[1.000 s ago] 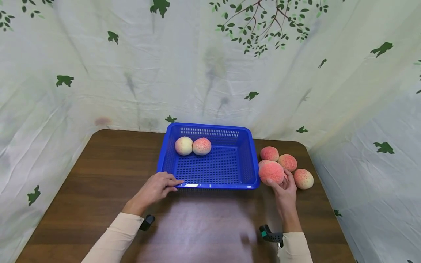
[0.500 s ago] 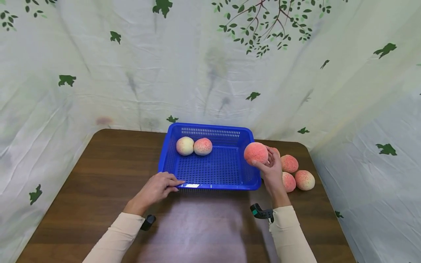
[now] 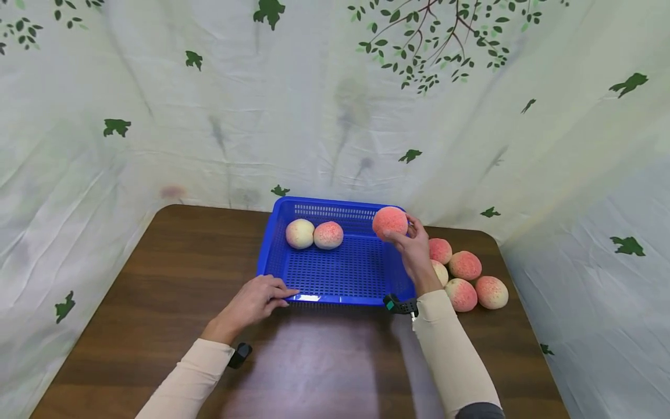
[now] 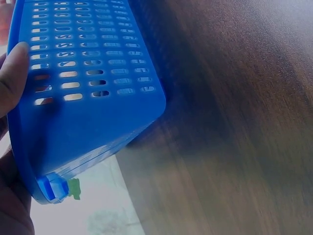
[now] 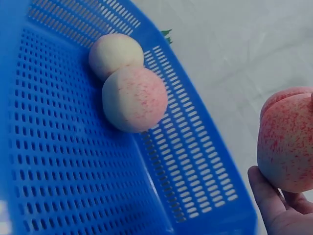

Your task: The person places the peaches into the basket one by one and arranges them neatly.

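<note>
A pink peach [image 3: 389, 222] is held by my right hand [image 3: 417, 250], thumb and fingers round it, above the right part of the blue basket [image 3: 335, 299]. In the right wrist view the same peach [image 5: 288, 139] shows a red-speckled side and a crease. My left hand [image 3: 260, 298] grips the basket's near rim at its left corner; in the left wrist view the thumb [image 4: 13, 78] lies against the slotted wall. Inside, by the far wall, a cream peach [image 3: 300, 234] and a speckled pink peach [image 3: 328, 235] sit side by side, touching.
Right of the basket several peaches lie grouped on the brown wooden table [image 3: 209, 250], among them a pink peach [image 3: 465, 265] and a paler peach [image 3: 492, 292]. One is partly hidden by my right hand. A leaf-patterned white curtain [image 3: 314, 116] hangs behind the table.
My right hand has lifted the pink peach from the group at the right and carried it left and away from me over the basket. My left hand stays on the rim.
</note>
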Action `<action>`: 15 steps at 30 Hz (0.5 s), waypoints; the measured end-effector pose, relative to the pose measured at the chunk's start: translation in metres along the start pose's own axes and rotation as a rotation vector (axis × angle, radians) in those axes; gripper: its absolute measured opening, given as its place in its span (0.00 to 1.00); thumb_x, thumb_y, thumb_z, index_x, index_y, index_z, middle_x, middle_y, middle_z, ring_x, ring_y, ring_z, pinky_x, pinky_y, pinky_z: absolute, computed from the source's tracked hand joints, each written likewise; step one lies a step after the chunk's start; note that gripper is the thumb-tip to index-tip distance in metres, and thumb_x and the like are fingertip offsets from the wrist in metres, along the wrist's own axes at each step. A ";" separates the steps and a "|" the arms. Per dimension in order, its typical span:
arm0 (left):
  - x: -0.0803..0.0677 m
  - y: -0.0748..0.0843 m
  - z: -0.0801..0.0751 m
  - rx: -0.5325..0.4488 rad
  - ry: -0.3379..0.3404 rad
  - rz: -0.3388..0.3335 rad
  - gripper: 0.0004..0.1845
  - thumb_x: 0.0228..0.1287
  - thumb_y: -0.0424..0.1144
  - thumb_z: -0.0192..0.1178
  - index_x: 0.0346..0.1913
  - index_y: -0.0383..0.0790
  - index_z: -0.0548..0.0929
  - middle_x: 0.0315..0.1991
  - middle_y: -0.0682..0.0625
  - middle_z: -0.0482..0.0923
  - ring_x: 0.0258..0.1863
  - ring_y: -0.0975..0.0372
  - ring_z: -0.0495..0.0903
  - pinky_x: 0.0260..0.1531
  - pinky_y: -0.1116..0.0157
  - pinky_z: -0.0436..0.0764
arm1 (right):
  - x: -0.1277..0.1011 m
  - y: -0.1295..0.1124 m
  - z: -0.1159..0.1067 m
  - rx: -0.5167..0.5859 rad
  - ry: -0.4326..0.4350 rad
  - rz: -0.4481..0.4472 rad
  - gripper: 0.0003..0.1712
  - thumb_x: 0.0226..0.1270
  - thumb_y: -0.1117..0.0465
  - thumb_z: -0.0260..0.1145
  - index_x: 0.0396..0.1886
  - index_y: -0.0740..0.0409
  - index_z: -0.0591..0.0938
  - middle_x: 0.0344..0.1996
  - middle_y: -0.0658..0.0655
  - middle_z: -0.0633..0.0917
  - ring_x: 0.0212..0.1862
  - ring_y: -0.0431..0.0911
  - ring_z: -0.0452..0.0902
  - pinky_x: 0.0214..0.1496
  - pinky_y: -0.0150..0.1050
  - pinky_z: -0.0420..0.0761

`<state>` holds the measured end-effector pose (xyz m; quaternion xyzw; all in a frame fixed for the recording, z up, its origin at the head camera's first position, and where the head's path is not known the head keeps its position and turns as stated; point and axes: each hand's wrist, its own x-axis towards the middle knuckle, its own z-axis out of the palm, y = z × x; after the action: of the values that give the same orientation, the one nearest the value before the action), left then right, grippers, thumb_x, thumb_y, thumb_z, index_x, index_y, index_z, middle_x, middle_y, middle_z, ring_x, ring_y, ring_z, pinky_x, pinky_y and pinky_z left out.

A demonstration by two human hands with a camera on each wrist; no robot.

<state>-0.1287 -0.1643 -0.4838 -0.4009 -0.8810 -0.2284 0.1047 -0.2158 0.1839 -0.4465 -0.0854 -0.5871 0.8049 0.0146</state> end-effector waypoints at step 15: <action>0.000 -0.002 0.002 -0.019 0.023 0.030 0.16 0.48 0.31 0.72 0.44 0.40 0.89 0.30 0.55 0.82 0.31 0.61 0.78 0.32 0.63 0.74 | 0.035 0.031 0.026 -0.193 0.035 0.080 0.40 0.52 0.73 0.72 0.66 0.58 0.67 0.56 0.63 0.76 0.50 0.48 0.75 0.47 0.42 0.77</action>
<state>-0.1299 -0.1644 -0.4860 -0.4125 -0.8713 -0.2400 0.1146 -0.2518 0.1543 -0.4723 -0.1238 -0.6576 0.7430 -0.0158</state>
